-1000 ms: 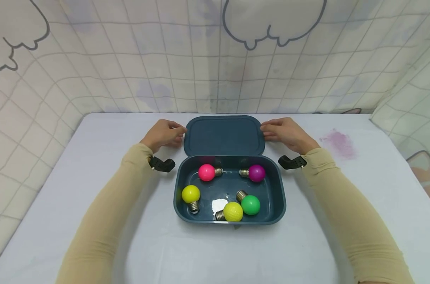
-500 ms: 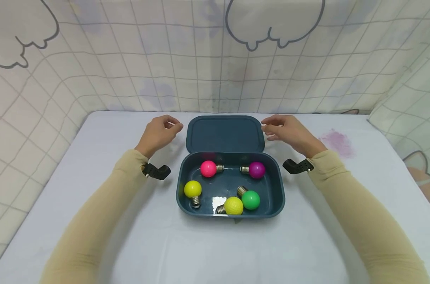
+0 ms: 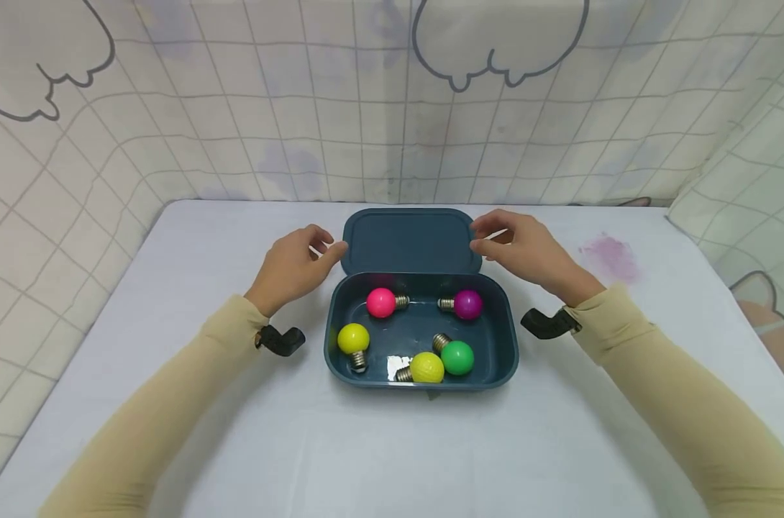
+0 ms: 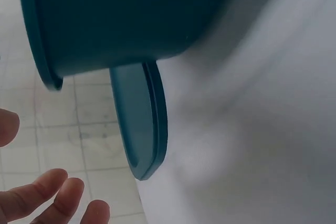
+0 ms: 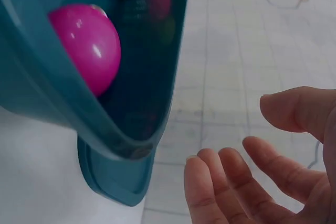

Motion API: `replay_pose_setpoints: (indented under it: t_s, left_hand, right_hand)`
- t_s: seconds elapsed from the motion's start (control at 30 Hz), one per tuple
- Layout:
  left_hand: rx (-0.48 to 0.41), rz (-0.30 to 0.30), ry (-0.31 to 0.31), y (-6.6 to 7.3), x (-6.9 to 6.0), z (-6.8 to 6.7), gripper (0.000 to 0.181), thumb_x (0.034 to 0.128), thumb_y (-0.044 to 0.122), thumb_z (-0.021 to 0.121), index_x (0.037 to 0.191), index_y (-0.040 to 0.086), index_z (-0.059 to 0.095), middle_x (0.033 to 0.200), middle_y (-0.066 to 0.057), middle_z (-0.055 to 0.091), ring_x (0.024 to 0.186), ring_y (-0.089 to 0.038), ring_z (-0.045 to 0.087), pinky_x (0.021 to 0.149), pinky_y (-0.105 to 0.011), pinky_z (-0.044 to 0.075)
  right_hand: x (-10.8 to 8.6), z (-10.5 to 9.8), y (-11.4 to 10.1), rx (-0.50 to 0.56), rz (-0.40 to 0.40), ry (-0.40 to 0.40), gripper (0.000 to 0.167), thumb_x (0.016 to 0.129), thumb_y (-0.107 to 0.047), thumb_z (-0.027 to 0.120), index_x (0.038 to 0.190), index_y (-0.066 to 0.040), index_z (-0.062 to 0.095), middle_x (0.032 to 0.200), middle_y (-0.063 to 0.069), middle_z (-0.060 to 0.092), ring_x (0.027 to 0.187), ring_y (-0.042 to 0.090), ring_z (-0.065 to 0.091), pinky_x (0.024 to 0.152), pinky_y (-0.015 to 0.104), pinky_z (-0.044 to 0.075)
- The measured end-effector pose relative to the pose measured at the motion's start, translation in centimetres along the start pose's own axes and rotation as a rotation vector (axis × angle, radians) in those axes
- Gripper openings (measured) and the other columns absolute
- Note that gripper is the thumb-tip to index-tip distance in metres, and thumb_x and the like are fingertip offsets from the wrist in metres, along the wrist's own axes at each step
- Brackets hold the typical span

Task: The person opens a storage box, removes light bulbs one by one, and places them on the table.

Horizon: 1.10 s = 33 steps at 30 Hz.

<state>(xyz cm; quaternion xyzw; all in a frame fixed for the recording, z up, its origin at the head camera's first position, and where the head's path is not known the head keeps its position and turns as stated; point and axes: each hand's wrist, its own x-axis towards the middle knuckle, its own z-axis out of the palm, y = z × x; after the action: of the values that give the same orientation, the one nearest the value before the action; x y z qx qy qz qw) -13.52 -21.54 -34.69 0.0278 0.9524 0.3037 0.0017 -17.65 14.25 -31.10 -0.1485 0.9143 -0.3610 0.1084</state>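
A dark blue rectangular box (image 3: 398, 327) sits uncovered on the table. Inside lie small coloured light bulbs: a pink bulb (image 3: 381, 303), a purple bulb (image 3: 467, 305), a green bulb (image 3: 457, 357), a smooth yellow bulb (image 3: 353, 338) and a textured yellow bulb (image 3: 427, 367). The matching lid (image 3: 411, 241) lies flat right behind the box. My left hand (image 3: 295, 266) hovers near the lid's left side, fingers relaxed and holding nothing. Over the lid's right edge my right hand (image 3: 528, 248) hangs with loosely bent fingers; the right wrist view shows its fingertips (image 5: 197, 179) apart from box and lid.
A white cloth covers the table (image 3: 392, 453). Behind it hangs a grid-patterned curtain (image 3: 392, 144), which also runs along both sides. A pink stain (image 3: 608, 257) marks the cloth at the right. Each wrist wears a black camera mount (image 3: 282, 340).
Both hands have come away from the lid's side edges and risen slightly, fingers loosening. Lately they have drawn a little nearer to me. The box, lid and bulbs keep their arrangement; the head view has shifted slightly.
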Motion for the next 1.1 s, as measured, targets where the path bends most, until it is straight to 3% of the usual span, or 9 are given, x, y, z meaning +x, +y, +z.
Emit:
replay_pose_setpoints:
  t_s: [0.17, 0.37, 0.67, 1.1]
  left_hand:
    - [0.099, 0.041, -0.017, 0.5, -1.3, 0.5, 0.066, 0.0985, 0.058, 0.056, 0.137, 0.004, 0.056, 0.129, -0.017, 0.064, 0.113, -0.033, 0.062, 0.094, -0.049, 0.055]
    - [0.193, 0.059, -0.032, 0.8, -2.7, 1.5, 0.078, 0.0951, 0.065, 0.055, 0.141, 0.002, 0.052, 0.134, -0.018, 0.062, 0.116, -0.035, 0.06, 0.101, -0.052, 0.052]
    - [0.221, 0.096, -0.019, 0.8, -4.4, 2.5, 0.081, 0.0942, 0.066, 0.057, 0.14, 0.0, 0.053, 0.136, -0.02, 0.061, 0.12, -0.04, 0.059, 0.106, -0.058, 0.048]
    - [0.261, 0.146, 0.021, 1.9, -5.4, 3.5, 0.074, 0.0966, 0.061, 0.056, 0.135, -0.002, 0.055, 0.132, -0.022, 0.062, 0.121, -0.042, 0.054, 0.101, -0.057, 0.047]
  right_hand:
    - [-1.4, 0.3, -0.6, -0.057, -0.056, 0.025, 0.04, 0.099, -0.032, 0.063, 0.136, -0.016, 0.061, 0.131, 0.009, 0.068, 0.12, 0.027, 0.068, 0.099, 0.051, 0.055]
    - [-2.9, 0.9, -0.9, -0.072, -0.137, 0.042, 0.038, 0.099, -0.026, 0.065, 0.135, -0.014, 0.062, 0.128, 0.011, 0.068, 0.117, 0.026, 0.069, 0.101, 0.049, 0.056]
    - [-4.8, 2.3, -1.0, -0.099, -0.277, 0.015, 0.04, 0.097, -0.017, 0.07, 0.134, -0.008, 0.061, 0.126, 0.015, 0.068, 0.11, 0.026, 0.071, 0.099, 0.048, 0.058]
    - [-5.9, 4.4, -0.3, -0.099, -0.338, -0.059, 0.047, 0.093, -0.016, 0.075, 0.135, -0.002, 0.06, 0.124, 0.015, 0.068, 0.102, 0.021, 0.07, 0.092, 0.04, 0.061]
